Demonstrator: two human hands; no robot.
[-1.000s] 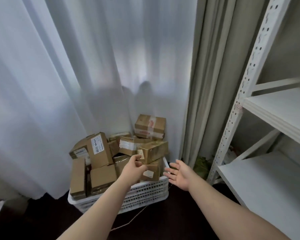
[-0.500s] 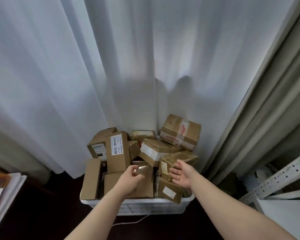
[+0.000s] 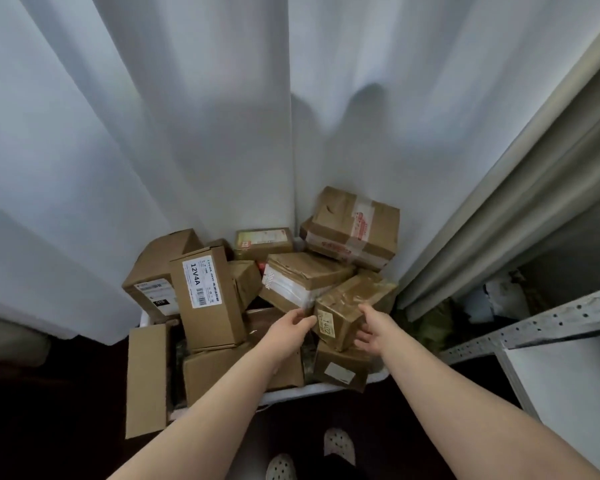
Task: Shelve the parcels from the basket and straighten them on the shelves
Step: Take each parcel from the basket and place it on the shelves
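Head cam had both hands flanking the taped parcel on top of the pile at the right end of the basket. Left hand was loosely curled at its label corner, right hand spread open, and nothing was gripped yet. I'd have squeezed both sides evenly and lifted straight up, since that tape looked slick.

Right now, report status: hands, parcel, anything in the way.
Hands open: left hand and right hand flank the taped 1402 parcel, no grip yet. Parcel tilted atop the basket pile. White-wrapped parcel butts against its left side.
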